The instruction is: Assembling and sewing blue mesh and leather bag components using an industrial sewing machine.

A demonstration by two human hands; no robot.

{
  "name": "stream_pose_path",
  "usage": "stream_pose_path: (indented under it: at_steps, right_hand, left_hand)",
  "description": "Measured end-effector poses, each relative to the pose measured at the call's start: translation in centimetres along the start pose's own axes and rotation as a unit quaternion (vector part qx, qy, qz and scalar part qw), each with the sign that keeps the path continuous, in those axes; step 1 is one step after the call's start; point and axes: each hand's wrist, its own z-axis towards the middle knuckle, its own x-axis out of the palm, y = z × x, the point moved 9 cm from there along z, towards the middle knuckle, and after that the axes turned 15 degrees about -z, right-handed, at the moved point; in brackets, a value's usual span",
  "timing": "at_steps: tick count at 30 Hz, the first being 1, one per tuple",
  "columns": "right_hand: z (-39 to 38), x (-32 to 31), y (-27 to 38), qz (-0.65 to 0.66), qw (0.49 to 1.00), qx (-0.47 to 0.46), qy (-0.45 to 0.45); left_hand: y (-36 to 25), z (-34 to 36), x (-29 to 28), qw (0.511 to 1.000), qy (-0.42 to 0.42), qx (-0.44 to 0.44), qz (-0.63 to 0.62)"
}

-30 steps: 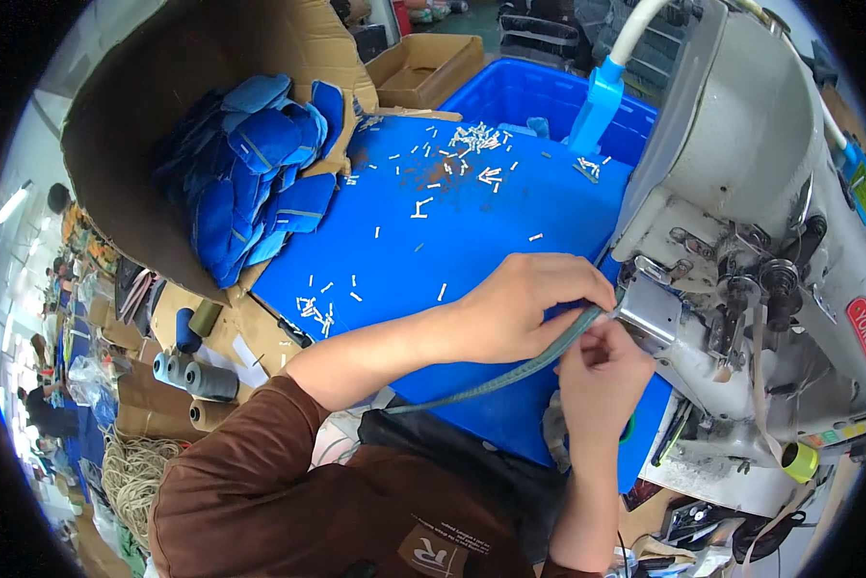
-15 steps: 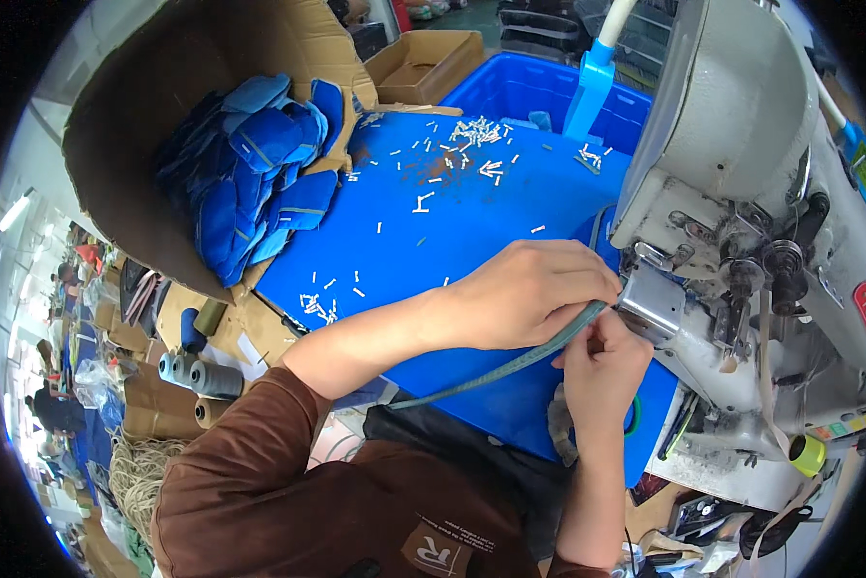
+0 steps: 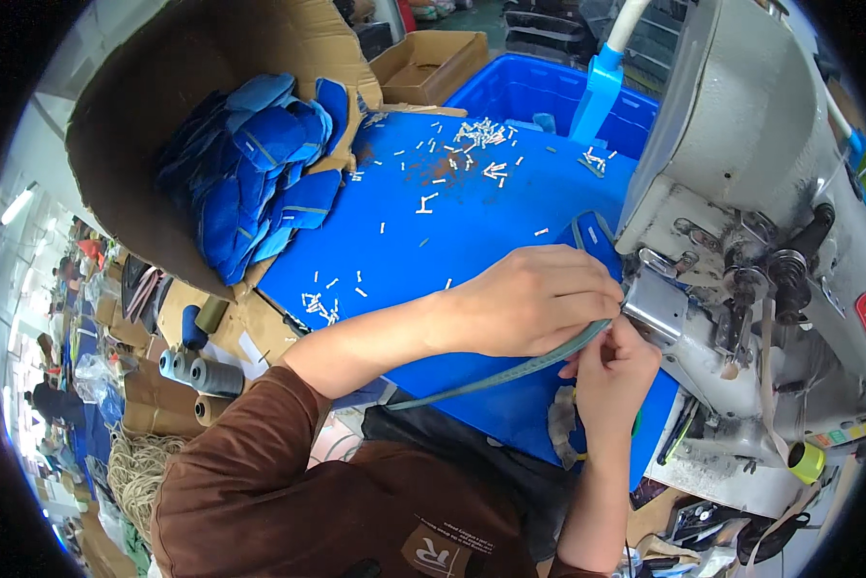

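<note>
Because the strip (image 3: 524,370) trails leftward, the left hand (image 3: 539,301) and right hand (image 3: 614,378) pinch it beside the machine (image 3: 656,306), apparently for control.

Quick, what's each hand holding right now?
Left hand: closed on the green strip.
Right hand: closed in a pinch by the strip; whether it grips anything cannot be told.

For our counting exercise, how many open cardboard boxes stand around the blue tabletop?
2: the large box at the left, holding blue pieces, and the smaller box behind the tabletop, beside the blue crate. More may be hidden behind these.
</note>
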Motion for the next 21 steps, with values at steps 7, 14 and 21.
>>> stream_pose_path:
  at_steps: [7, 14, 21]
  right_hand:
    - [-0.1, -0.4, -0.4, 0.024, 1.0, 0.009, -0.008]
    - [0.0, -1.1, -1.1, 0.096, 0.993, 0.068, 0.004]
    - [0.2, -1.7, -0.9, 0.096, 0.991, 0.093, 0.009]
  left_hand:
    - [-0.3, -0.5, 0.2, 1.0, -0.007, 0.025, 0.003]
    - [-1.2, -0.9, 0.0, 0.999, -0.017, 0.038, 0.021]
    - [-0.4, -1.0, 0.4, 0.999, -0.026, -0.044, -0.019]
